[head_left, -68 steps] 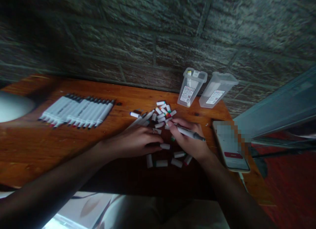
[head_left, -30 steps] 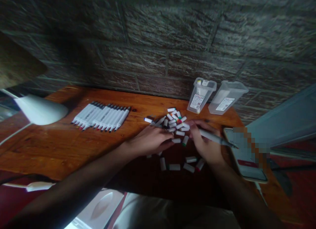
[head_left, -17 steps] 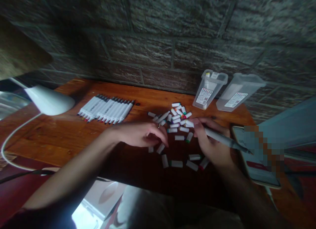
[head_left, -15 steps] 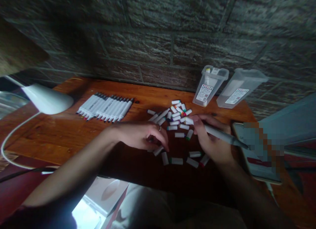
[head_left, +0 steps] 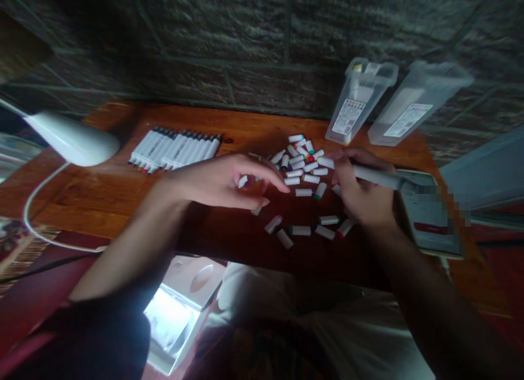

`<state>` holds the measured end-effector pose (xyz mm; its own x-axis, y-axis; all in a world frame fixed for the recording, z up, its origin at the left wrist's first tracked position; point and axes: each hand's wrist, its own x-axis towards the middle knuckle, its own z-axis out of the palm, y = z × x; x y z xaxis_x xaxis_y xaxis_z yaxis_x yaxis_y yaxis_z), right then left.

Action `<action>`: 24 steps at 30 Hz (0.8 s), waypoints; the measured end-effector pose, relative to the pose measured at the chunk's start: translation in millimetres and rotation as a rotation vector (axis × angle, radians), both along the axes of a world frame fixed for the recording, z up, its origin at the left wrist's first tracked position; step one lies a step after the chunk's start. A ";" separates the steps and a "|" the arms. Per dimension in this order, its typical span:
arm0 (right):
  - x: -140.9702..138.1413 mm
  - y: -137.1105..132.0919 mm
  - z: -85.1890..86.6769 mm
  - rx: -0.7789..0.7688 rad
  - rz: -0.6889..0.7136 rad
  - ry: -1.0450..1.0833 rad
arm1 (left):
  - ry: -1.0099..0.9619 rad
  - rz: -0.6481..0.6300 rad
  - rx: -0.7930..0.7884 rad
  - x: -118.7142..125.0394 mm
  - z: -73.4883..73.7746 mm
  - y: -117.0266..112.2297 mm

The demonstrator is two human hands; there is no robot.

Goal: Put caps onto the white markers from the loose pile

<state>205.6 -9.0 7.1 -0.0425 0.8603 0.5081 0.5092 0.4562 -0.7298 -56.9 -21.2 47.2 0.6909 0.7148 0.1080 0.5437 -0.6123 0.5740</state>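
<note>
My right hand (head_left: 364,191) is closed round a white marker (head_left: 376,175) that slants across it, its dark end over the phone on the right. My left hand (head_left: 229,180) hovers over the wooden table (head_left: 233,224) with thumb and fingers apart. No object shows in its grasp, though white pieces lie partly hidden behind and under it. Between and in front of both hands several white marker caps (head_left: 303,193) with coloured ends lie scattered. A denser heap of caps (head_left: 301,156) is just beyond. Left of them lies a row of white markers (head_left: 176,150), side by side.
Two clear plastic cases (head_left: 347,110) with labels stand at the back right by the brick wall (head_left: 196,79); one holds a yellow-tipped marker. A phone (head_left: 426,205) lies right, its cable attached. A white lamp (head_left: 73,140) stands left. Below the table edge is a lit white box (head_left: 184,298).
My left hand has lifted and opened its fingers, and a few nearby caps have shifted. My right hand still holds the marker. The camera view has tilted down.
</note>
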 end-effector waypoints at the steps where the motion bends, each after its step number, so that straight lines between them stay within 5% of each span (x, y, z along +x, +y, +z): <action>1: -0.1 0.3 -0.3 0.001 0.003 0.010 | -0.007 -0.030 -0.052 -3.5 4.5 -6.8; 4: -1.7 0.0 -0.8 0.012 0.020 0.035 | -0.013 0.011 -0.096 -3.3 2.4 -32.5; 8: -5.0 -2.4 -1.5 0.023 0.050 0.016 | 0.156 0.078 0.115 18.4 -25.7 -59.3; 12: -6.0 -2.9 -3.1 0.033 0.037 0.072 | 0.189 0.102 0.231 30.6 -29.1 -50.4; 19: -3.6 6.3 -3.2 0.058 -0.063 0.243 | -0.326 0.340 0.237 35.2 2.3 26.7; 21: -3.0 7.5 -2.9 0.063 -0.066 0.245 | -0.503 0.395 0.188 41.2 -4.3 23.4; 24: -3.2 6.1 -1.1 0.074 -0.059 0.256 | -0.707 0.432 -0.063 48.8 -18.4 -15.0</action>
<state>202.4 -2.9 6.0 0.1442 0.8178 0.5571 0.3400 0.4877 -0.8041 -8.1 -36.2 28.9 0.1387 0.9208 0.3647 0.2212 -0.3877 0.8948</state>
